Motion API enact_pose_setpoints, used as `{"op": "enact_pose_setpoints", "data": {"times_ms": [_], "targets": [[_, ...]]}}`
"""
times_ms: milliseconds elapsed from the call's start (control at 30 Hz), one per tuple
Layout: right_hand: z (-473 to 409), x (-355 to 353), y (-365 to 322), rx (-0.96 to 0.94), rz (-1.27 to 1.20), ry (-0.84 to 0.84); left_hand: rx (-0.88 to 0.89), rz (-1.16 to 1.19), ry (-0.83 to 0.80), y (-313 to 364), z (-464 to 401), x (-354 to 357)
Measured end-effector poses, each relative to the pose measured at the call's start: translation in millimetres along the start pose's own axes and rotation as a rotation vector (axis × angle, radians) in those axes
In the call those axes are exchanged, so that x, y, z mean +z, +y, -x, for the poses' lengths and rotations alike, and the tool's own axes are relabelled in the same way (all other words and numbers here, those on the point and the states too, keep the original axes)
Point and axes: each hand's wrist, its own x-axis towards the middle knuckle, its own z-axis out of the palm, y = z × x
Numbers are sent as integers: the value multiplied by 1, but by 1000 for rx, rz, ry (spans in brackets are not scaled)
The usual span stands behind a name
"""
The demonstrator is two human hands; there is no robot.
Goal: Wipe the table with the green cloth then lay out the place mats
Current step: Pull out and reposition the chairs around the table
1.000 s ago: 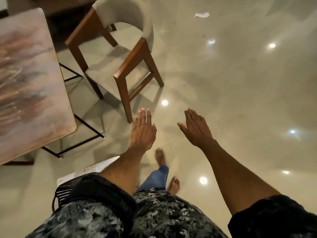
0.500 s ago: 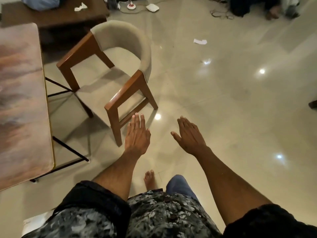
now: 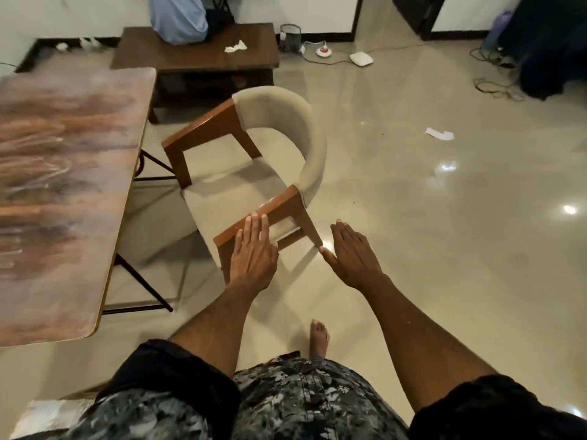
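**Both hands held flat and empty, the counter off to the left**

Nearest the camera are a patterned shirt front (image 3: 286, 404) and dark sleeves, with one bare foot (image 3: 318, 338) on the glossy tiled floor (image 3: 444, 249). Both forearms reach forward. The left hand (image 3: 252, 252) is stretched out palm down, fingers straight and together, holding nothing; in the view it overlaps the near wooden arm of the armchair (image 3: 254, 173), though whether it touches the wood cannot be told. The right hand (image 3: 352, 254) is likewise flat and empty, fingers straight, thumb out to the side, over bare floor just right of the chair's leg.

The counter (image 3: 63, 192), a long top with a streaked pink and brown pattern on thin black legs, stands to the left of the left hand, well apart from both hands, with the armchair between. Its surface is blurred.

Farther off, a dark wooden side table (image 3: 197, 55) carries a pale blue bag (image 3: 178, 19) and a crumpled white tissue (image 3: 235, 46). A scrap of white paper (image 3: 440, 134) lies on the floor to the right, and cables (image 3: 333, 58) trail along the far wall.
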Motion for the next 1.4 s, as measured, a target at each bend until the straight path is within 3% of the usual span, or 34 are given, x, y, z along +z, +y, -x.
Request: {"op": "enact_pose_setpoints", "data": {"times_ms": [133, 300, 533, 867, 1033, 1400], "targets": [[-57, -22, 13, -115, 59, -13, -116, 41, 49, 20, -34, -16], [-108, -26, 10, -223, 100, -45, -189, -20, -20, 11, -45, -5], [-178, -30, 5, -241, 90, -147, -252, 17, -141, -32, -111, -1], [-274, -70, 28, -247, 181, -148, -267, 46, -268, -44, -188, -1], [-324, -77, 19, -349, 257, -209, -369, 74, -348, -61, -215, -6], [-468, -117, 28, -663, 383, -223, -607, 164, -325, -36, -295, -5]]}}
